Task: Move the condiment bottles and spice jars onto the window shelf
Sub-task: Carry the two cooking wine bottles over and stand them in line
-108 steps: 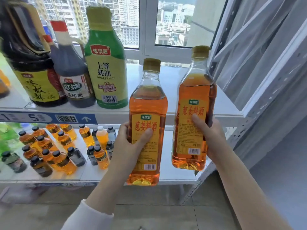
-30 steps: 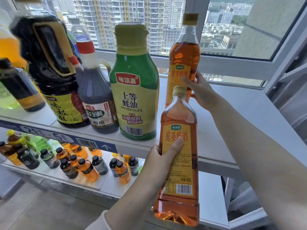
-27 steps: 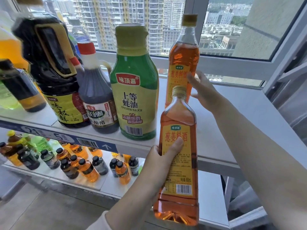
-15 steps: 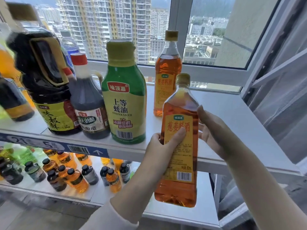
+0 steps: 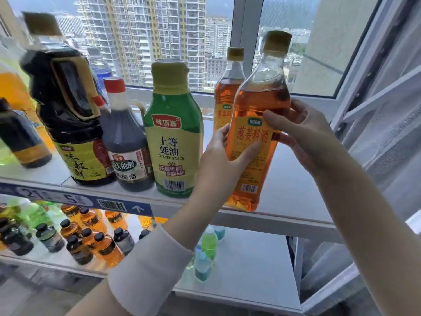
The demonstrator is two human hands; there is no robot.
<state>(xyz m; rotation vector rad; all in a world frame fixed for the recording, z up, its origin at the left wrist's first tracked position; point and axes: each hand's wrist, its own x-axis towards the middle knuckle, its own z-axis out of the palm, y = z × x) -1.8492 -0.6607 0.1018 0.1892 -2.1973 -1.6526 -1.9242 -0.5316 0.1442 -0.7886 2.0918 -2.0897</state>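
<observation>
Two hands now grip the amber bottle point(image 5: 259, 94): left hand point(image 5: 218, 160) curled round its label, right hand point(image 5: 305, 135) wrapped higher up. It has come up from below to the window shelf point(image 5: 293, 192) front edge, tilted, seemingly not set down. The twin bottle point(image 5: 224, 99) already stands behind.

The rear amber bottle point(image 5: 224, 96) is partly hidden by the held bottle point(image 5: 257, 106) and the left hand point(image 5: 218, 163). The thumb of that hand covers part of the held bottle's label; the small print is unreadable. Whether its base touches the window shelf point(image 5: 293, 192) cannot be determined. The dark jug point(image 5: 66, 106) has a blurred cap. A clear bottle point(image 5: 100, 69) behind it is mostly hidden. The orange bottle point(image 5: 11, 87) is cut off by the left edge.
</observation>
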